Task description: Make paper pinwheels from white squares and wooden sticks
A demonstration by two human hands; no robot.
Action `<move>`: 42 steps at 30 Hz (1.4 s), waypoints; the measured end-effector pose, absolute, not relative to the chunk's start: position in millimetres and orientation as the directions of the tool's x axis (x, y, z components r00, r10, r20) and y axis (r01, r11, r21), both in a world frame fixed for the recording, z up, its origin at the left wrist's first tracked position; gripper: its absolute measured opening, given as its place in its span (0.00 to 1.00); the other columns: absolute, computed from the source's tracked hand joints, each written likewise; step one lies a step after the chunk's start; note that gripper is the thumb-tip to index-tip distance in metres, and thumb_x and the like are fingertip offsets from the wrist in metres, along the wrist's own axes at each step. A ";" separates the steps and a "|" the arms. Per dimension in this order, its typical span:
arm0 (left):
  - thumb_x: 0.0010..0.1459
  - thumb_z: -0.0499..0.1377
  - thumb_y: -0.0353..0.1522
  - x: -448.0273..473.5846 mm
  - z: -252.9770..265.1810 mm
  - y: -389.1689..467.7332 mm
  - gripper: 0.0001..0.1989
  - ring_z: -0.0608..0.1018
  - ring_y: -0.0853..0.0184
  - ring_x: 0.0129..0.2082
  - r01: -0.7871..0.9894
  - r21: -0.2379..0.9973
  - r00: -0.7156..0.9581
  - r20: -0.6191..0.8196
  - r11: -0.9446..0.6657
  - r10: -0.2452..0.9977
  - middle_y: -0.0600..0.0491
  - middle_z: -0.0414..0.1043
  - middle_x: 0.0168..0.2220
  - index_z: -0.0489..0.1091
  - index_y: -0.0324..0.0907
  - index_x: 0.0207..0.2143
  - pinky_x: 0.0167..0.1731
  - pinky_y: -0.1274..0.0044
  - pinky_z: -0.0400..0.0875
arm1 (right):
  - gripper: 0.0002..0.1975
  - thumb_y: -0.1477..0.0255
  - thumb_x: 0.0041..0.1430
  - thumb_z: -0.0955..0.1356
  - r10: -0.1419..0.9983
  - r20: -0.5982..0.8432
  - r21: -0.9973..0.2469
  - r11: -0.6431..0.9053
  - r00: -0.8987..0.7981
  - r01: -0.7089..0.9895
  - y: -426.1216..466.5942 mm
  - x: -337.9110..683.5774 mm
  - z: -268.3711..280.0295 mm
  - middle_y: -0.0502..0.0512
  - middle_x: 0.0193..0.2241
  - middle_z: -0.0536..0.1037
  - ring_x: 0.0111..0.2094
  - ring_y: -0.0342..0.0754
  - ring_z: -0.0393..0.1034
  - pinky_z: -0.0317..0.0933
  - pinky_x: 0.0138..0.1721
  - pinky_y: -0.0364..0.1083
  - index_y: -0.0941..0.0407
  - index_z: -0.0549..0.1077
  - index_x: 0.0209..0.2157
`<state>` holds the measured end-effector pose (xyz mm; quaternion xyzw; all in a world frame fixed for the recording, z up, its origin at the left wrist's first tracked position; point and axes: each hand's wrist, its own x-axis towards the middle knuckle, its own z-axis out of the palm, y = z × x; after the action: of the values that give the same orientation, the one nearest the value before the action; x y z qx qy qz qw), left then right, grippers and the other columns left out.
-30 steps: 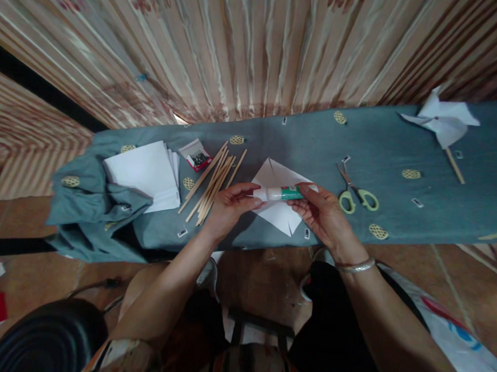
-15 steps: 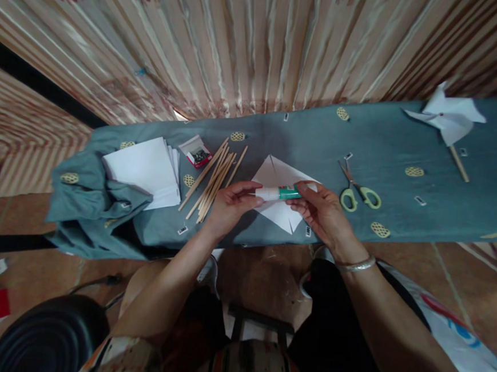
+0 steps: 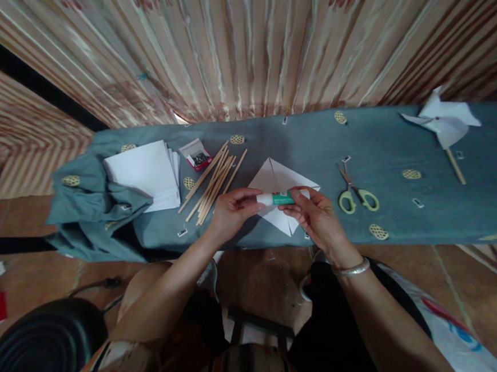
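Observation:
A white and green glue stick [image 3: 282,199] lies level between my two hands, above a square white paper [image 3: 275,176] with slits running in from its corners. My left hand [image 3: 234,209] pinches the stick's white left end between thumb and fingers. Closed around its right end is my right hand [image 3: 315,213], thumb on top and a silver bracelet at the wrist. The hands and the stick cover the middle of the paper. Green-handled scissors [image 3: 351,193] rest on the cloth to the right of the paper, blades pointing away.
Left of the paper lie several wooden sticks [image 3: 214,186], a small open red and white box [image 3: 197,154] of metal bits and a stack of white paper [image 3: 144,172]. A paper pinwheel [image 3: 445,124] lies far right on the blue-green cloth [image 3: 389,151]. A striped curtain [image 3: 259,49] hangs behind.
My hands have come slightly closer together. The white part at the glue stick's left end shows shorter than before, and my right hand has shifted a little to the left.

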<state>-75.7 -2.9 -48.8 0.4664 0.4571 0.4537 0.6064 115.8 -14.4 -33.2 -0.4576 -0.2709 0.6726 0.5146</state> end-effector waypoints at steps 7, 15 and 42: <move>0.42 0.72 0.38 -76.1 -46.6 -3.6 0.19 0.80 0.67 0.31 -0.058 0.991 0.183 -0.109 0.121 0.977 0.51 0.80 0.31 0.78 0.39 0.37 0.38 0.73 0.75 | 0.20 0.59 0.40 0.80 0.946 -0.320 -0.842 -0.304 -0.040 -0.447 -15.0 113.4 -37.0 0.48 0.26 0.82 0.25 0.43 0.79 0.74 0.30 0.38 0.54 0.75 0.31; 0.41 0.72 0.36 -77.0 -41.9 -2.4 0.17 0.80 0.66 0.31 -0.045 0.990 0.173 -0.125 0.134 0.977 0.51 0.80 0.31 0.79 0.40 0.35 0.38 0.73 0.75 | 0.20 0.58 0.40 0.80 0.947 -0.319 -0.841 -0.306 -0.049 -0.446 -14.9 108.8 -38.0 0.48 0.25 0.82 0.23 0.41 0.78 0.73 0.28 0.37 0.55 0.75 0.29; 0.55 0.64 0.34 -104.1 -35.0 19.4 0.14 0.72 0.51 0.50 0.864 0.322 0.289 0.312 -0.387 0.905 0.44 0.73 0.45 0.71 0.42 0.44 0.52 0.60 0.65 | 0.10 0.62 0.54 0.73 0.992 -0.050 -0.995 -0.059 0.115 0.077 -30.1 149.1 -45.6 0.53 0.33 0.82 0.32 0.46 0.77 0.70 0.33 0.45 0.53 0.80 0.35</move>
<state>-104.1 19.4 -35.0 0.8015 0.5519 0.2257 0.0455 149.1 -30.1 -45.6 -0.5607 -0.4767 0.4640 0.4931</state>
